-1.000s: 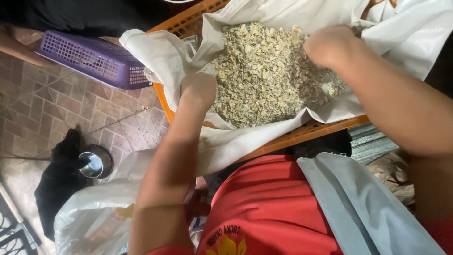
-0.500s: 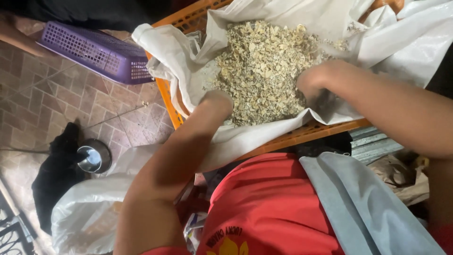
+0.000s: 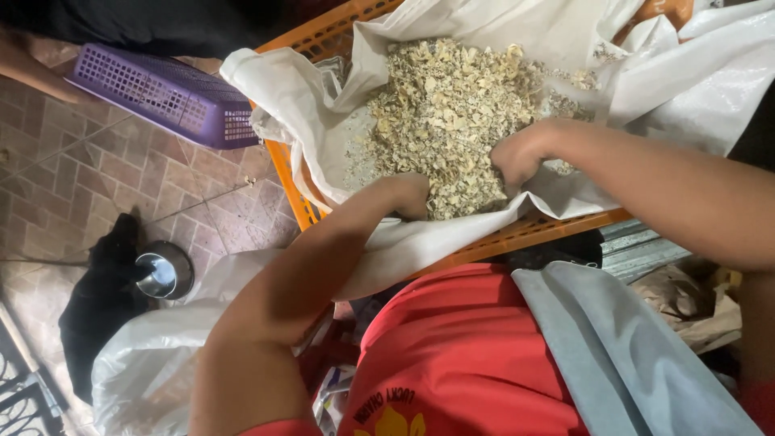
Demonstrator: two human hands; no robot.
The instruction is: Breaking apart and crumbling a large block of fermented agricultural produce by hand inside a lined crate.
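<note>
where the white cloth (image 3: 339, 121) lines the orange crate (image 3: 295, 190), a heap of pale dried flakes (image 3: 452, 105) fills the middle, tan and cream pieces, loose and crumbly. the cloth drapes over the crate's near rim and hangs down toward the person's lap.

left hand (image 3: 408, 196): at the near edge of the heap, fingers curled down and pushed into the flakes. fingertips buried, so cannot tell how tightly it is closed or whether it holds any.

right hand (image 3: 517, 153): on the right side of the heap, knuckles up, fingers bent under into the flakes in a loose fist. what it grips, if anything, is hidden. the two hands are near each other, with a strip of flakes between them.

both forearms reach in from the bottom of the view, over a red shirt (image 3: 468, 355) with a grey cloth (image 3: 613, 355) laid across the right side.

around: purple plastic basket (image 3: 161, 93) just beside the crate's far left corner, lying on the tiled floor (image 3: 73, 178). small metal bowl (image 3: 165, 273) on the tiles lower left, touching a black bundle (image 3: 101, 303). a white plastic bag (image 3: 145, 355) lies crumpled below the bowl, beside the left arm. white woven sacking (image 3: 702, 81) covers the right side of the crate.
</note>
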